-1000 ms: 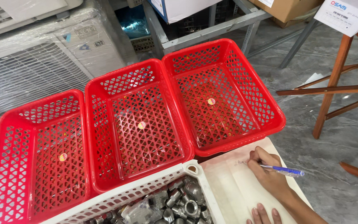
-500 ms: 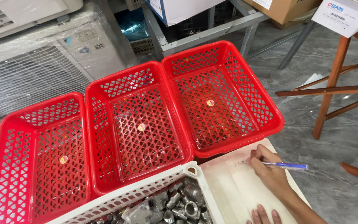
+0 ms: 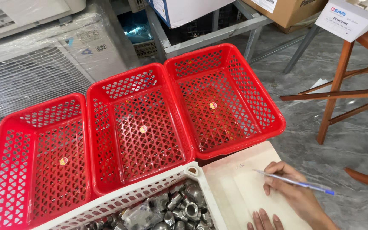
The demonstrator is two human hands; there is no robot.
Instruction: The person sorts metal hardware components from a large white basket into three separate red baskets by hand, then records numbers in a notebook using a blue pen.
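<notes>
Your right hand (image 3: 292, 194) has its fingers (image 3: 273, 176) pinched closed around a pen (image 3: 294, 183), tip down on the paper (image 3: 243, 183). The pen's long axis runs from the tip at upper left, near a small scribble, to the blue cap end at lower right, past your knuckles. So the tip lies up and left of the fingers, and the free paper spreads below and left of it.

Your left hand (image 3: 265, 221) shows only as a few fingertips at the bottom edge, resting flat on the paper just below the right hand; it holds nothing as far as can be seen. The right hand is plainly the nearer one to the pen tip and the mark.

Outward from there: the paper sits on a pale board right of a white basket (image 3: 150, 191) full of metal fittings (image 3: 179, 208), touching its side. Above both, three red baskets (image 3: 145, 127) stand in a row, rims touching, each with one small round sticker on its floor and nothing else. The rightmost red basket's near rim is just above the paper. A wooden stool frame (image 3: 341, 85) stands well apart to the right
</notes>
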